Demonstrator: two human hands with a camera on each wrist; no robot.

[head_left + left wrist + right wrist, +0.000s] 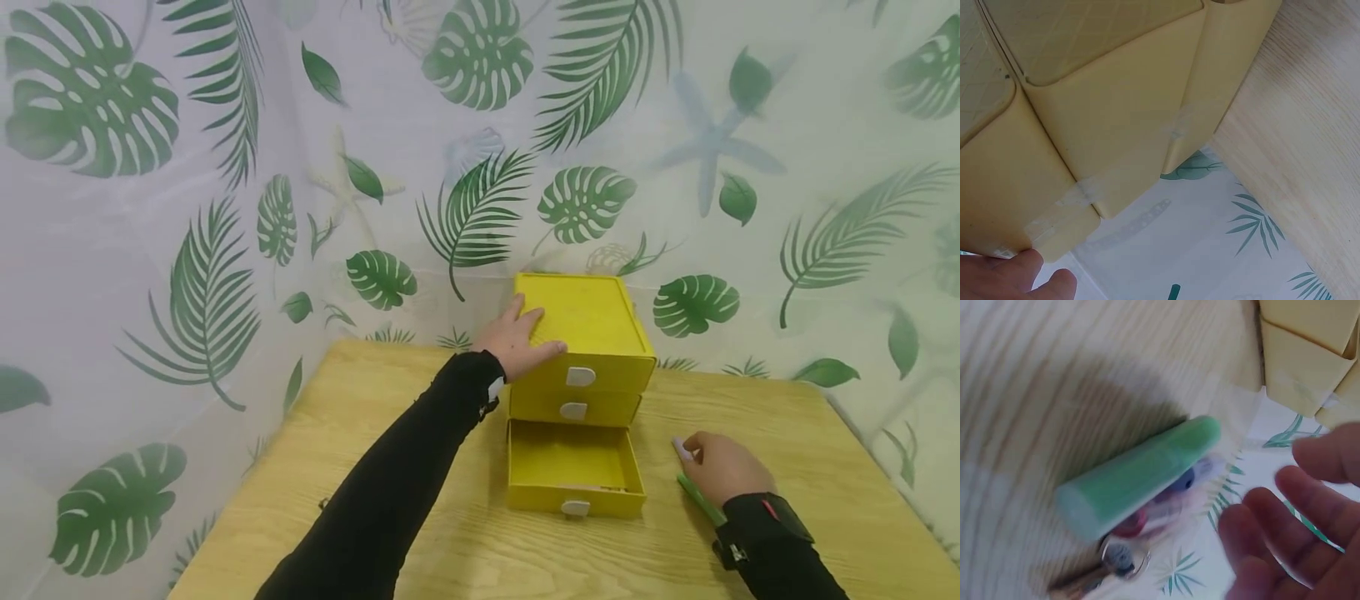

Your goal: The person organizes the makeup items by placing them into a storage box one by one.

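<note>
A yellow three-drawer box (585, 317) stands on the table with its bottom drawer (573, 454) pulled out. My left hand (517, 342) rests on the left part of its top, fingers spread. Off to the box's right, my right hand (727, 467) hovers over small items, fingers loosely bent. In the right wrist view those fingers hold nothing and are apart from a green tube (1141, 475). Beside the tube lie a blurred clear-and-pink item (1160, 515) and a metal ring (1125, 556). A pale small item (682, 449) shows near my right fingertips in the head view.
The upper two drawers (573, 411) are closed, each with a white pull tab. Something pale and flat lies inside the open drawer, too small to tell. A leaf-patterned sheet (480, 208) hangs behind the wooden table (420, 533).
</note>
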